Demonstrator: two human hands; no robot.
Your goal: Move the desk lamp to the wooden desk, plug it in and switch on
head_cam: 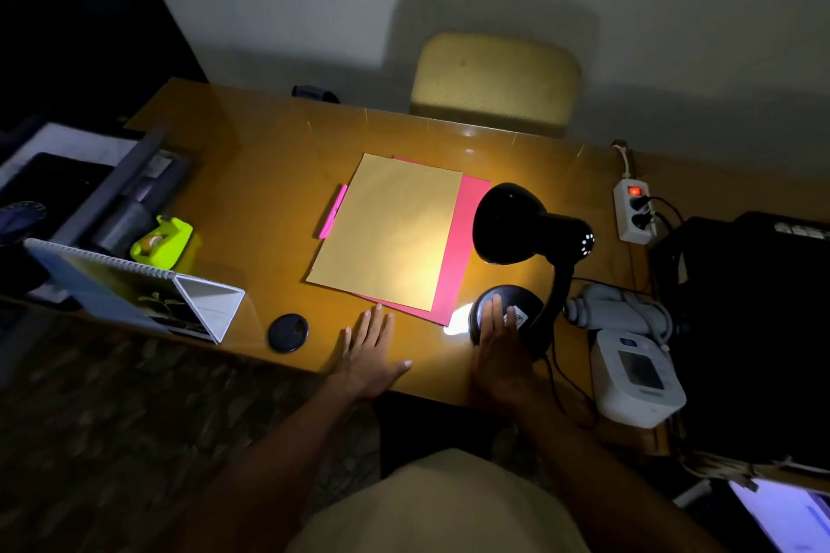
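A black desk lamp (516, 225) stands on the wooden desk (251, 175) at the right, lit, its shade throwing warm light on a tan envelope (386, 233). My right hand (498, 350) lies flat with fingers spread on the lamp's round base (516, 305). My left hand (368, 350) rests palm down, fingers apart, on the desk's near edge. A white power strip (631, 211) with a glowing red switch lies at the far right with two black plugs in it. A black cord runs from the lamp base off the desk's front edge.
A pink sheet (462, 247) lies under the envelope, a pink pen (332, 211) beside it. A green tape dispenser (161, 240), desk calendar (134, 287) and black round lid (288, 331) sit left. A white blood pressure monitor (635, 377) sits right. A yellow chair (494, 81) stands behind.
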